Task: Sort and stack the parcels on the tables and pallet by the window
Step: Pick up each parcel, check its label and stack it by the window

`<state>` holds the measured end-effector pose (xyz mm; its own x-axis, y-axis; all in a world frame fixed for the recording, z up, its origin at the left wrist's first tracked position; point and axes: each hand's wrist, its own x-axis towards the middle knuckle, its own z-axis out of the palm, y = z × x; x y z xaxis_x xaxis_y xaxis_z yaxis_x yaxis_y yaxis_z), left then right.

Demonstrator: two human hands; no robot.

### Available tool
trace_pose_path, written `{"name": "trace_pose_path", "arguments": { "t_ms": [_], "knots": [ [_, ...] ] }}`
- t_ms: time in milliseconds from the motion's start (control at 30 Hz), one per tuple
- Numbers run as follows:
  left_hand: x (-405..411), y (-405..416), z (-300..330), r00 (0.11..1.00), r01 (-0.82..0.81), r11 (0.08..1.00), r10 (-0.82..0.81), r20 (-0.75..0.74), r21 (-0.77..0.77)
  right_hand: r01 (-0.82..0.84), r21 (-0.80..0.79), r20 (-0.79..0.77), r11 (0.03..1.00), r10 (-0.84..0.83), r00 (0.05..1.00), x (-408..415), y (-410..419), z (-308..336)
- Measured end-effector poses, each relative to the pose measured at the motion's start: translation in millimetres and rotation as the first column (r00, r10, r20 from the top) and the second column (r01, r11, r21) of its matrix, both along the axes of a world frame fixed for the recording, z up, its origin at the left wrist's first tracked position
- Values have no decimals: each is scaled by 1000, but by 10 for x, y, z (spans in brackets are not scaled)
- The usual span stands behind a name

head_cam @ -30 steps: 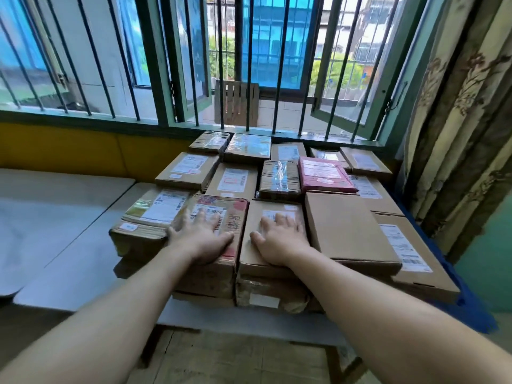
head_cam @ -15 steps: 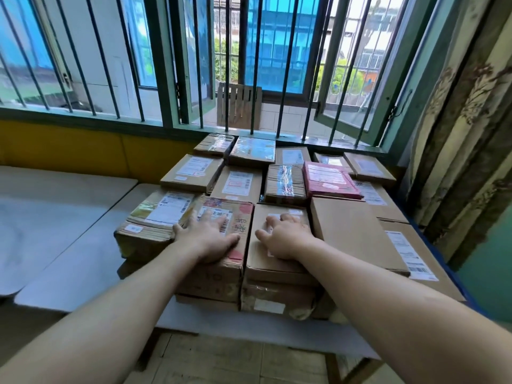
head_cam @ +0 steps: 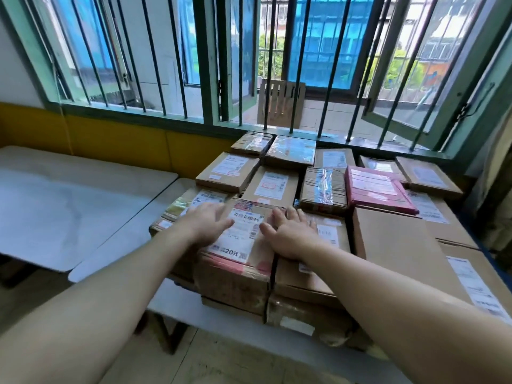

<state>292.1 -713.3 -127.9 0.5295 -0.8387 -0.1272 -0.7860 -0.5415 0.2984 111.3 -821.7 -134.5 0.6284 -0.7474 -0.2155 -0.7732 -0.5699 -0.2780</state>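
**Both hands flat on the front parcels by the window**

The left hand (head_cam: 206,225) lies open with fingers straight across the left edge of a brown box with a red-printed top (head_cam: 238,261), its fingertips reaching toward the white shipping label (head_cam: 238,234) on that box. The hand is slightly blurred, so how firmly it presses cannot be told. The right hand (head_cam: 291,234) rests palm down, fingers spread and straight, at the seam between that box and the plain brown box (head_cam: 313,275) just to its right. Neither hand curls round anything; the two lie near each other, apart, with the label between them.

These two boxes sit at the front of a tight block of parcels on the pale worktop (head_cam: 119,245), each on top of another carton. To the left, touching the red-printed box, is a tape-wrapped parcel (head_cam: 182,209). To the right stands a large plain carton (head_cam: 396,245), and behind it a flat pink parcel (head_cam: 374,189) lies on other boxes. Further rows of labelled brown parcels run back to the barred window (head_cam: 249,65). A second worktop (head_cam: 69,195) stands to the left, bare on its visible surface. A patterned curtain (head_cam: 498,189) hangs at the far right.
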Motion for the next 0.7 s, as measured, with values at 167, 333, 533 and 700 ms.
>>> {"name": "trace_pose_path", "arguments": {
  "t_ms": [167, 333, 533, 700],
  "knots": [
    [392, 141, -182, 992, -104, 969, 85, 90, 224, -42, -60, -58, 997, 38, 998, 367, 88, -2],
    [590, 153, -175, 988, 18, 974, -53, 148, 224, 43, -78, -111, 996, -52, 992, 637, 74, -48],
    [809, 176, -251, 982, 155, 975, -169, 79, 158, 119, -115, -107, 986, -132, 985, 830, 96, -47],
    [947, -11, -132, 956, 245, 967, -252, 149, 68, 178, -119, -81, 977, -189, 979, 862, 13, 6]
  ]
}}
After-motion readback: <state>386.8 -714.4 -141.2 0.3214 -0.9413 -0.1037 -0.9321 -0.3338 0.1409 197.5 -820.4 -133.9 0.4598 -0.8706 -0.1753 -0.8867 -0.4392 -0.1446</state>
